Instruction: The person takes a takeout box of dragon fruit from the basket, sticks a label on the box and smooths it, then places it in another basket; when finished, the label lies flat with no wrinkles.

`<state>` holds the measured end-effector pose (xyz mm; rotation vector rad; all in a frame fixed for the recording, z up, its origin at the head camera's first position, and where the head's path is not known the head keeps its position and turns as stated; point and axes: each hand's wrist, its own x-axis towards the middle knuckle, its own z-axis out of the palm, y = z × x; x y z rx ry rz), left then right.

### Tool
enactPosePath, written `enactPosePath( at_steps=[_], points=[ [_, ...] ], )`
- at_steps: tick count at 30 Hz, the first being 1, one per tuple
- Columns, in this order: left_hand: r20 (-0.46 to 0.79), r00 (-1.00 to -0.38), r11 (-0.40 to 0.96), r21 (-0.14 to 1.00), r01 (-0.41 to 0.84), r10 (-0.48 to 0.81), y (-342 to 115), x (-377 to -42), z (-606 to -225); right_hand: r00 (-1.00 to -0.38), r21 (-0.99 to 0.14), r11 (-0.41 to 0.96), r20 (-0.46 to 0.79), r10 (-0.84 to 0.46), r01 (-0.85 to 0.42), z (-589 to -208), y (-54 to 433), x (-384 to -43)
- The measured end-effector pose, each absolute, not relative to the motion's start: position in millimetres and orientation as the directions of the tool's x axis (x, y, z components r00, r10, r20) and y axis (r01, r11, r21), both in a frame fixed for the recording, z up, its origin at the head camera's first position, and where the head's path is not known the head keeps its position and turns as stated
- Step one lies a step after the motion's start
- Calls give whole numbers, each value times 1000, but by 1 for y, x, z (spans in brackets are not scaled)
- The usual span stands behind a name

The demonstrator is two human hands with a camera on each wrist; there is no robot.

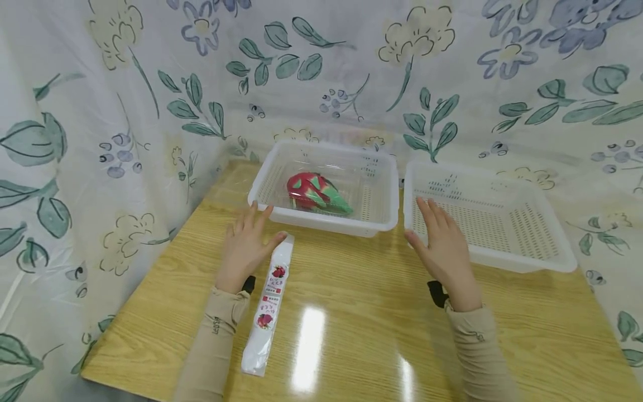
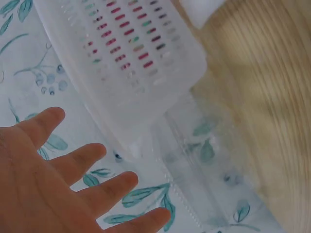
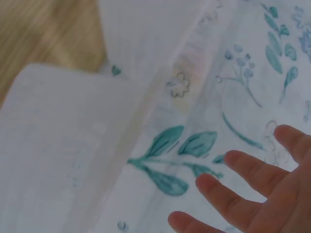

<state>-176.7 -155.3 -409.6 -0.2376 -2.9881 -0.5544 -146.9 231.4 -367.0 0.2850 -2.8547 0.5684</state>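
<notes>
In the head view my left hand (image 1: 245, 241), fingers spread, appears over the table near the front left corner of a white plastic basket (image 1: 321, 219). Inside this basket lies a red and green dragon fruit (image 1: 313, 192) with a shiny clear covering. Beside the left hand runs a long white strip (image 1: 268, 304) printed with dragon fruit pictures. My right hand (image 1: 444, 245) is near the front left of a second white basket (image 1: 522, 262), with its fingers extended. Both wrist views show the left palm (image 2: 29, 184) and right palm (image 3: 286, 204) holding nothing.
Both baskets stand side by side along the back of a wood-grain table (image 1: 361, 312), a narrow gap between them. Behind and to the left hangs a floral curtain (image 1: 321, 50). Clear plastic sheeting (image 1: 233, 181) lies at the table's back left corner.
</notes>
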Motion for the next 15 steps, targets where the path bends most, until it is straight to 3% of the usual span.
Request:
enactPosePath(
  at_steps=[8, 15],
  points=[
    [107, -986, 889, 429, 159, 125, -139, -188, -412, -954, -493, 819, 202, -221, -294, -344, 197, -208],
    [128, -988, 868, 476, 137, 86, -132, -189, -416, -968, -657, 729, 8, -253, -195, -336, 175, -258]
  ],
)
